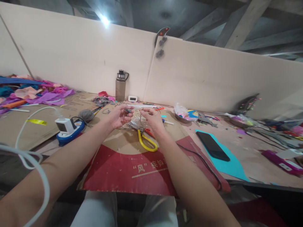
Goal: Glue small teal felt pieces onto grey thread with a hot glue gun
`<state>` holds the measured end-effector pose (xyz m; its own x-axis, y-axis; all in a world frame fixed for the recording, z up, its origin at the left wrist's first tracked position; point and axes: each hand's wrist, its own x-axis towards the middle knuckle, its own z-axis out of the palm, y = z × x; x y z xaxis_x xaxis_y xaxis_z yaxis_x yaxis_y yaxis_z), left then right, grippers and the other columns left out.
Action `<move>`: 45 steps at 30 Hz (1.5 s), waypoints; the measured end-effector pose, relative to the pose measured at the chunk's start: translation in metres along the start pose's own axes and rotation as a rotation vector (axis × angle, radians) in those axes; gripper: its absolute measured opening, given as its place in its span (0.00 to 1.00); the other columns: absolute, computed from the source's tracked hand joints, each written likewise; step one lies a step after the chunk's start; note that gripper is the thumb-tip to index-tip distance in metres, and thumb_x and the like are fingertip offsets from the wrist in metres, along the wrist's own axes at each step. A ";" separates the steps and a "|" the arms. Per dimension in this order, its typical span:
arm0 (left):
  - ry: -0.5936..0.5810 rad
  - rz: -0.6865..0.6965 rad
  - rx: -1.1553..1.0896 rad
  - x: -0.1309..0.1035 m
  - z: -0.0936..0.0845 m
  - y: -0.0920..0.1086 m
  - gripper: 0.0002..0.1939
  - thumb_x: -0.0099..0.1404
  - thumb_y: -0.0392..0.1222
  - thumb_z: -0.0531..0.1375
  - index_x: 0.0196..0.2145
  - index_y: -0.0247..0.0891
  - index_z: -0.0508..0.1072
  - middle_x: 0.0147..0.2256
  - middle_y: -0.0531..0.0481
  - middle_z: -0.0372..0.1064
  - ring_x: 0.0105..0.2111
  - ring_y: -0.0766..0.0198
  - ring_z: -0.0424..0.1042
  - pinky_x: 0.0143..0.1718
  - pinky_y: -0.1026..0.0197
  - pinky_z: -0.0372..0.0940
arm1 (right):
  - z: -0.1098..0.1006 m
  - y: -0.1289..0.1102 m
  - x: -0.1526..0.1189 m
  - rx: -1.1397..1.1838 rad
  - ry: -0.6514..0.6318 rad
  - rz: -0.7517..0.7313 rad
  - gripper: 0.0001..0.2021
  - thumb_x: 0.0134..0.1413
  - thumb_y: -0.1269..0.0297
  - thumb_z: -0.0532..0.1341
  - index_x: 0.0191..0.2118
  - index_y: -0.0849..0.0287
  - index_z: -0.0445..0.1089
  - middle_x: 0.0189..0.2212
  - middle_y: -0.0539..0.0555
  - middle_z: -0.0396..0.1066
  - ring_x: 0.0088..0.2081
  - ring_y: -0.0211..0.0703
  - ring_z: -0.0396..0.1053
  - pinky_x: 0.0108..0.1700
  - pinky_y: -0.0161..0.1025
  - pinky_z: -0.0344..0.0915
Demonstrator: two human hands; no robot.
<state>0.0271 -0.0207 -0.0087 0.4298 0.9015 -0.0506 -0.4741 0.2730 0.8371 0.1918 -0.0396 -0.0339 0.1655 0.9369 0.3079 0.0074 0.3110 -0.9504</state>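
Observation:
Both hands are raised over the cardboard sheet (106, 183), a short gap apart. My left hand (120, 116), palm partly turned up, has its fingers curled around a small dark green piece (128, 111), too small to name. Thumb and fingertips of my right hand (152, 118) pinch a thin brownish strand (141, 117) that hangs down. Just below them lies a tool with a yellow loop handle (148, 145); its working end is hard to make out. A red handle (149, 132) shows beside it, partly covered by my right hand. Crumpled clear plastic (135, 124) lies beneath the hands.
Behind stand a bottle (120, 88) and a small white digital clock (133, 98). Grey yarn (86, 115) and a blue power strip (71, 134) are left, near coloured fabric scraps (28, 91). Rightward are a bowl (182, 118) and a phone (213, 146) on turquoise sheet.

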 end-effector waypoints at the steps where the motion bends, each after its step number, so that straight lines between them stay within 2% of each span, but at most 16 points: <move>1: -0.002 -0.014 -0.009 -0.001 0.002 0.000 0.04 0.55 0.33 0.58 0.30 0.29 0.69 0.21 0.50 0.60 0.18 0.73 0.60 0.12 0.74 0.51 | 0.001 -0.002 -0.002 0.037 -0.002 0.004 0.14 0.35 0.57 0.66 0.30 0.59 0.71 0.25 0.46 0.67 0.26 0.33 0.57 0.30 0.33 0.53; 6: 0.006 -0.003 0.073 -0.002 0.008 -0.006 0.05 0.59 0.35 0.58 0.27 0.31 0.68 0.18 0.56 0.55 0.16 0.74 0.59 0.13 0.74 0.54 | 0.007 -0.013 -0.011 0.277 -0.092 0.013 0.12 0.35 0.59 0.67 0.29 0.57 0.70 0.30 0.47 0.70 0.29 0.33 0.60 0.32 0.33 0.53; 8: 0.007 0.050 0.137 -0.001 0.010 -0.010 0.04 0.61 0.35 0.58 0.29 0.31 0.69 0.20 0.54 0.58 0.18 0.74 0.62 0.15 0.74 0.57 | 0.009 -0.016 -0.014 0.358 -0.132 0.021 0.11 0.36 0.60 0.67 0.29 0.56 0.70 0.32 0.46 0.71 0.30 0.32 0.61 0.32 0.32 0.53; 11: -0.073 0.111 0.216 -0.002 0.013 -0.011 0.06 0.63 0.36 0.57 0.34 0.30 0.71 0.22 0.52 0.62 0.18 0.76 0.61 0.13 0.76 0.50 | 0.010 -0.018 -0.015 0.401 -0.131 0.029 0.11 0.35 0.62 0.68 0.28 0.57 0.69 0.30 0.45 0.71 0.32 0.32 0.63 0.34 0.32 0.54; 16: -0.194 0.028 0.334 -0.012 0.018 -0.004 0.16 0.61 0.49 0.59 0.27 0.32 0.69 0.17 0.55 0.57 0.13 0.77 0.53 0.10 0.75 0.42 | 0.009 -0.016 -0.014 0.362 -0.138 0.017 0.11 0.36 0.61 0.67 0.29 0.57 0.69 0.28 0.46 0.70 0.31 0.33 0.64 0.36 0.34 0.57; 19: -0.218 -0.014 0.413 -0.018 0.017 0.006 0.14 0.58 0.43 0.62 0.23 0.32 0.65 0.16 0.56 0.56 0.11 0.79 0.49 0.09 0.75 0.38 | 0.006 -0.017 -0.011 0.272 -0.169 -0.019 0.11 0.39 0.59 0.66 0.31 0.56 0.70 0.34 0.48 0.72 0.34 0.34 0.65 0.35 0.33 0.58; 22: -0.259 0.132 0.310 -0.026 0.013 0.022 0.12 0.58 0.39 0.62 0.22 0.33 0.64 0.18 0.57 0.56 0.12 0.80 0.50 0.09 0.75 0.40 | 0.003 -0.018 -0.010 0.116 -0.260 -0.025 0.15 0.48 0.54 0.61 0.42 0.53 0.70 0.44 0.51 0.70 0.37 0.35 0.65 0.33 0.32 0.59; 25: -0.226 0.412 0.010 -0.037 0.006 0.043 0.10 0.64 0.40 0.57 0.26 0.35 0.67 0.18 0.59 0.54 0.12 0.81 0.47 0.10 0.75 0.42 | 0.005 -0.019 -0.015 -0.081 -0.451 -0.037 0.24 0.50 0.55 0.61 0.54 0.50 0.62 0.51 0.53 0.66 0.39 0.36 0.66 0.33 0.33 0.61; 28: -0.181 0.644 -0.257 -0.046 -0.004 0.062 0.12 0.69 0.43 0.50 0.32 0.38 0.69 0.19 0.59 0.56 0.13 0.81 0.49 0.10 0.77 0.43 | 0.015 -0.024 -0.031 -0.186 -0.815 -0.049 0.29 0.50 0.59 0.61 0.59 0.51 0.57 0.45 0.52 0.70 0.38 0.36 0.67 0.38 0.34 0.63; 31: -0.167 0.725 -0.362 -0.044 -0.017 0.074 0.15 0.72 0.43 0.45 0.33 0.37 0.67 0.21 0.58 0.60 0.16 0.82 0.53 0.11 0.79 0.44 | 0.023 -0.039 -0.053 -0.188 -1.213 -0.096 0.18 0.54 0.60 0.59 0.51 0.56 0.67 0.40 0.51 0.73 0.42 0.36 0.68 0.42 0.33 0.63; 33: -0.141 0.703 -0.388 -0.036 -0.025 0.077 0.14 0.72 0.41 0.45 0.34 0.36 0.66 0.20 0.58 0.59 0.16 0.82 0.53 0.11 0.79 0.44 | 0.022 -0.047 -0.062 -0.194 -1.358 -0.107 0.17 0.56 0.59 0.57 0.50 0.56 0.68 0.42 0.51 0.73 0.41 0.36 0.69 0.43 0.32 0.63; 35: -0.059 0.588 -0.357 -0.024 -0.029 0.074 0.13 0.71 0.38 0.46 0.31 0.34 0.65 0.18 0.59 0.57 0.14 0.81 0.52 0.11 0.78 0.42 | 0.016 -0.050 -0.062 -0.314 -1.256 -0.107 0.17 0.56 0.57 0.56 0.49 0.54 0.69 0.40 0.50 0.74 0.36 0.35 0.70 0.39 0.33 0.63; 38: 0.132 0.421 -0.157 -0.007 -0.030 0.059 0.10 0.68 0.33 0.50 0.28 0.34 0.65 0.15 0.59 0.55 0.11 0.80 0.48 0.09 0.75 0.37 | 0.004 -0.039 -0.047 -0.619 -0.733 -0.259 0.13 0.56 0.58 0.57 0.42 0.56 0.73 0.35 0.53 0.74 0.35 0.39 0.69 0.41 0.38 0.62; 41: 0.162 0.391 0.115 0.005 -0.027 0.037 0.03 0.62 0.34 0.57 0.30 0.32 0.68 0.17 0.58 0.59 0.12 0.79 0.51 0.10 0.73 0.39 | -0.002 -0.028 -0.029 -0.685 -0.342 -0.376 0.11 0.54 0.63 0.58 0.42 0.60 0.72 0.35 0.55 0.72 0.37 0.41 0.66 0.43 0.40 0.61; 43: 0.164 0.385 0.272 0.008 -0.025 0.025 0.04 0.58 0.36 0.61 0.31 0.33 0.69 0.18 0.57 0.60 0.12 0.78 0.53 0.11 0.73 0.39 | -0.002 -0.031 -0.026 -0.532 -0.303 -0.378 0.14 0.54 0.64 0.57 0.46 0.59 0.69 0.35 0.54 0.70 0.34 0.37 0.64 0.39 0.38 0.62; 45: 0.167 0.385 0.387 0.009 -0.025 0.016 0.07 0.57 0.38 0.62 0.29 0.33 0.69 0.18 0.57 0.60 0.13 0.78 0.53 0.12 0.72 0.40 | 0.000 -0.045 -0.034 -0.313 -0.411 -0.354 0.17 0.56 0.62 0.56 0.51 0.56 0.65 0.34 0.51 0.67 0.29 0.34 0.62 0.34 0.34 0.61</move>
<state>0.0038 -0.0001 -0.0090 0.1394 0.9612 0.2381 -0.2425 -0.1999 0.9493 0.1861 -0.0851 -0.0020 -0.2923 0.7899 0.5391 0.2908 0.6104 -0.7367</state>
